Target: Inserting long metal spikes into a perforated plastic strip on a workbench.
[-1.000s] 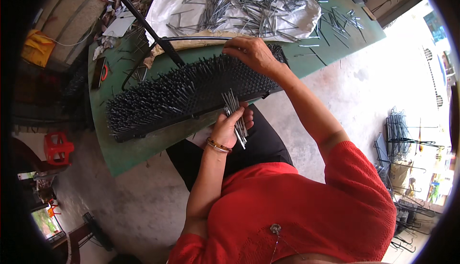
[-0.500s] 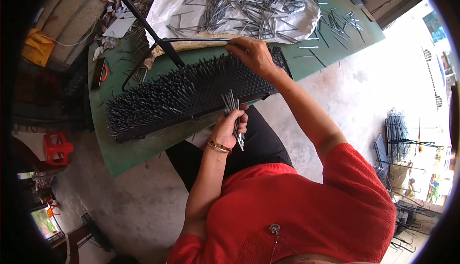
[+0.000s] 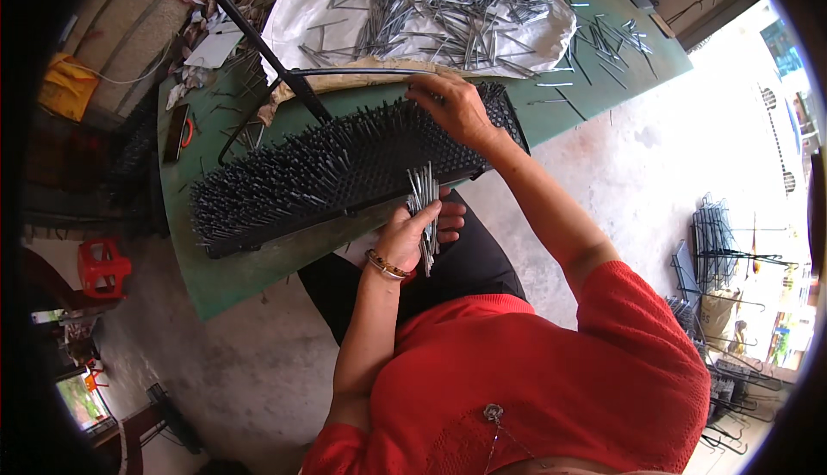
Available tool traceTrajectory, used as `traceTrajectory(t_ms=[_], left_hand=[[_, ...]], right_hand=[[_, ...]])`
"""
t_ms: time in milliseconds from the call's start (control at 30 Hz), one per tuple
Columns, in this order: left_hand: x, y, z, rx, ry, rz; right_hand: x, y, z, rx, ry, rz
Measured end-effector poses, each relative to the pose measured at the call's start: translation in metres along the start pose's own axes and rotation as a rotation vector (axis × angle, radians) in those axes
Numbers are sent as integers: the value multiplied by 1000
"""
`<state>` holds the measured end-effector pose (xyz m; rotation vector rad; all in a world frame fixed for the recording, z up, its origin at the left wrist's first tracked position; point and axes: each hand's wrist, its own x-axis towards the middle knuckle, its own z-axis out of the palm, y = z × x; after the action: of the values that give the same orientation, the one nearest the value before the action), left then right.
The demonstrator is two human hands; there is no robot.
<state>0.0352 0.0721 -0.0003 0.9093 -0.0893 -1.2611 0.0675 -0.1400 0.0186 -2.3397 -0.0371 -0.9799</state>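
Observation:
My left hand holds a loose bundle of thin grey metal rods in front of the black block. The rods stand roughly upright between thumb and palm, with the other fingers partly spread behind them. My right hand is over the far right part of the long black perforated block, its fingers bent down by the standing rods. Whatever its fingertips pinch is too small to make out. Many dark rods stand densely in the block's left part and along its far edge; bare holes show toward the right.
The block lies on a green table. Behind it, a large heap of loose rods covers a white sheet. A black metal bar rises over the table. A phone and orange-handled scissors lie at the left edge.
My left hand has loosened around the bundle, its fingers opening out, and the rods have shifted slightly right. My right hand has turned and dropped a little, staying over the block's far side.

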Motion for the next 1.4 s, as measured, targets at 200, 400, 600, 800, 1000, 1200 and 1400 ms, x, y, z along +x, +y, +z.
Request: traceTrajectory(t_ms=[200,400,600,800,1000,1200,1400], left_hand=[[0,-4,-6,39,-43,-8],[0,-2,-6,24,-29,17],[0,-2,-3,-9,12,47],[4,-4,-4,-23,-17,21],[9,-11,-9,-166,26,37],[8,-8,-7,-147,-22,66],[12,-7,-5,-123,-21,63]], right_hand=[[-6,-1,2,-235,-105,-196],[-7,-4,2,-200,-69,-227],[-17,-6,0,-231,-55,-198],[-1,-15,-4,-328,-99,-182],[-7,-13,-1,-288,-124,-188],[-21,-9,0,-275,-65,-93],[-15,-9,3,-383,-127,-193]])
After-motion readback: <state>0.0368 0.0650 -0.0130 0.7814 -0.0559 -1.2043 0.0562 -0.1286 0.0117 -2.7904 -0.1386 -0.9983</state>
